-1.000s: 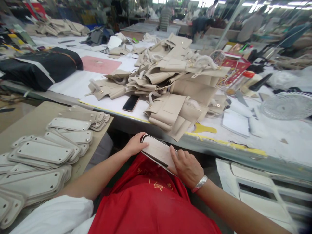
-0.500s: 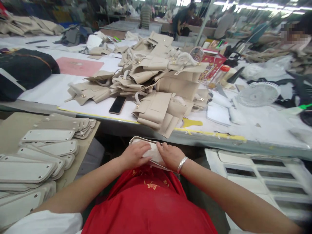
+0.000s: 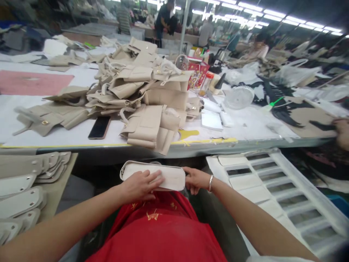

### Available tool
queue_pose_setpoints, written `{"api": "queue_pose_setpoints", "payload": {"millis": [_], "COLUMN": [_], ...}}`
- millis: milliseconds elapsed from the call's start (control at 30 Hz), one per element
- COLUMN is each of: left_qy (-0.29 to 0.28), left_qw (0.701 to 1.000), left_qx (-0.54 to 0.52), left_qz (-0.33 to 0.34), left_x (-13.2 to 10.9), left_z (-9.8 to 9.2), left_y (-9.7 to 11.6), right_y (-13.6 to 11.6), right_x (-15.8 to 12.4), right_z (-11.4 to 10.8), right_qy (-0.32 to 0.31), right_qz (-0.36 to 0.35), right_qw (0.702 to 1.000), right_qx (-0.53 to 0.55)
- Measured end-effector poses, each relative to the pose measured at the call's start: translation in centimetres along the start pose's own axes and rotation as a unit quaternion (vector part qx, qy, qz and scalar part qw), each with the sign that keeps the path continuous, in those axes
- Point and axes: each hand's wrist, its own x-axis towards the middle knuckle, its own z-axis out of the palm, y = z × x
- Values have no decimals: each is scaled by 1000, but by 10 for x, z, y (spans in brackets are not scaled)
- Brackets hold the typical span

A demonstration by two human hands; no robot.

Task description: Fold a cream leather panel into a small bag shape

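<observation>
Over my red apron [image 3: 163,225] lies a cream bag piece [image 3: 171,174], its long base with rounded corners and a raised edge facing up. My left hand [image 3: 144,183] rests across this base, fingers stretched out over it and thumb near its lower edge. At the right end, my right hand [image 3: 195,179] is closed on the rim with curled fingers; the fingertips are partly hidden. Beige bag bodies [image 3: 144,123] with wrapped handles are heaped on the table beyond my hands.
At left, a board [image 3: 62,185] carries stacked cream strips [image 3: 21,202] with holes. A slatted white rack [image 3: 275,174] with cream panels stands at right. On the table [image 3: 240,127] lie a phone [image 3: 99,128] and a clear round dish [image 3: 239,97]. Another person's hand [image 3: 343,133] shows far right.
My view has swung right. The bag piece now shows its base more fully. My right hand has moved from on top of the base to its right end; my left hand stays on it.
</observation>
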Motion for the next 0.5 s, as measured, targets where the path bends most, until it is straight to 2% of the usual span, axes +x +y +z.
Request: {"api": "queue_pose_setpoints", "payload": {"millis": [133,300,367,500], "left_qy": [-8,-21,-28,-51], "left_qw": [999,995,991,981], "left_qx": [-33,-94,-134,-186], "left_qz": [29,0,-8,-9], "left_x": [14,21,22,25], "left_z": [0,1,-2,-13], "left_y": [-1,-10,-13,-17], "right_y": [5,-5,-10,-11], "right_x": [6,-2,-6,-7], "right_z": [2,-5,-9,-18], "right_qy": [17,54,48,40], "right_qz": [-21,-59,-59,-49], "right_qw": [999,990,992,998], "right_qx": [-18,-114,-105,-21]}}
